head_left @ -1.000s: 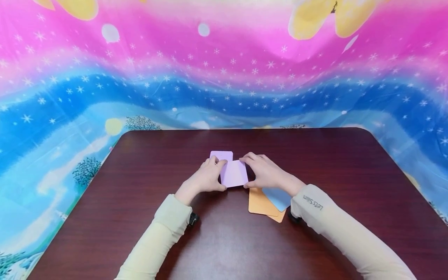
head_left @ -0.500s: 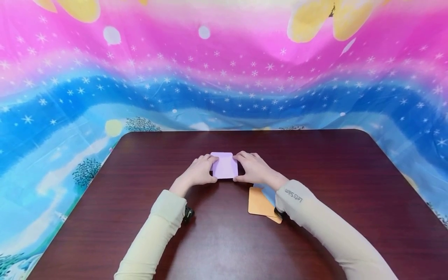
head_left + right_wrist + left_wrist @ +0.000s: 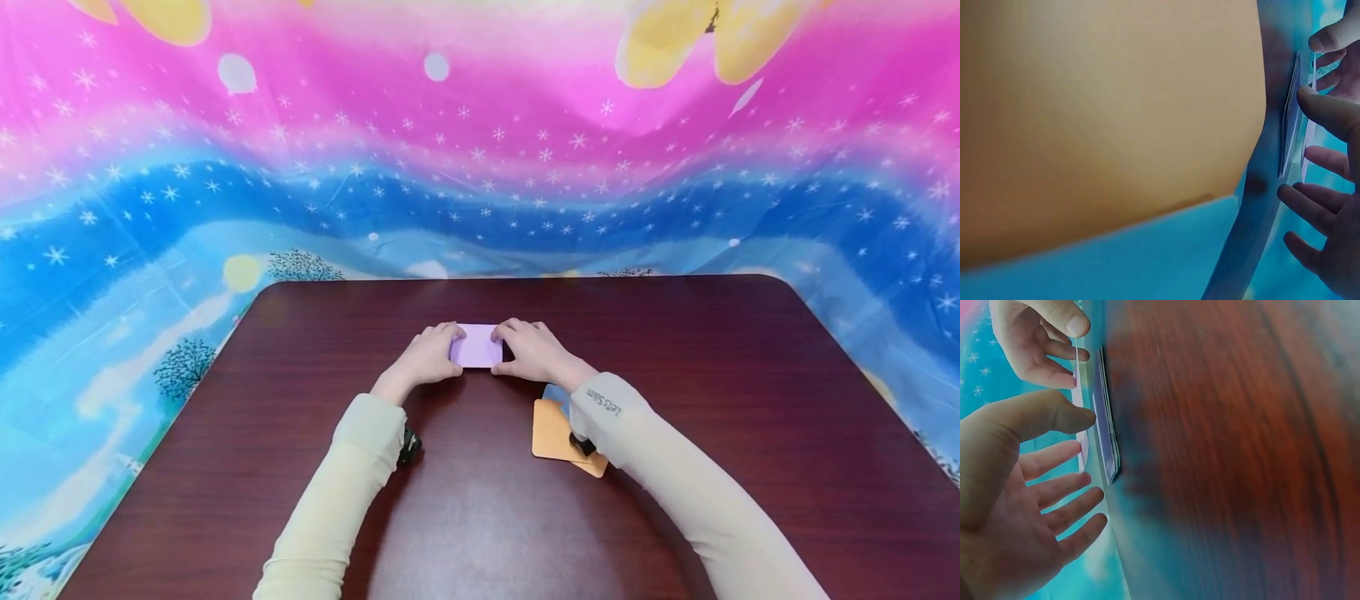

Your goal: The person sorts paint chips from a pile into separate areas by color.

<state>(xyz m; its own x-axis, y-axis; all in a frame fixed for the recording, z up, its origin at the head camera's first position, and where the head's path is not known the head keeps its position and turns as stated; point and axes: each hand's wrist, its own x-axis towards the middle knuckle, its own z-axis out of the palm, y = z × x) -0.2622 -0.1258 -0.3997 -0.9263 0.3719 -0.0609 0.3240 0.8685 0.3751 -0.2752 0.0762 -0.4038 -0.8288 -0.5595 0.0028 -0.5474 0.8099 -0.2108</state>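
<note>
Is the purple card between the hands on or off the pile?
Off: the left wrist view shows a gap between the purple card and the pile.

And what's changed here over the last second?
The purple card, held between the left hand and right hand, has moved left and farther away; it is now over the purple stack, with a gap showing in the left wrist view. The right sleeve covers more of the blue card. Neither hand let go; the orange cards stayed put.

At least two lilac cards (image 3: 477,347), two orange cards (image 3: 552,431), one blue card (image 3: 554,392).
</note>
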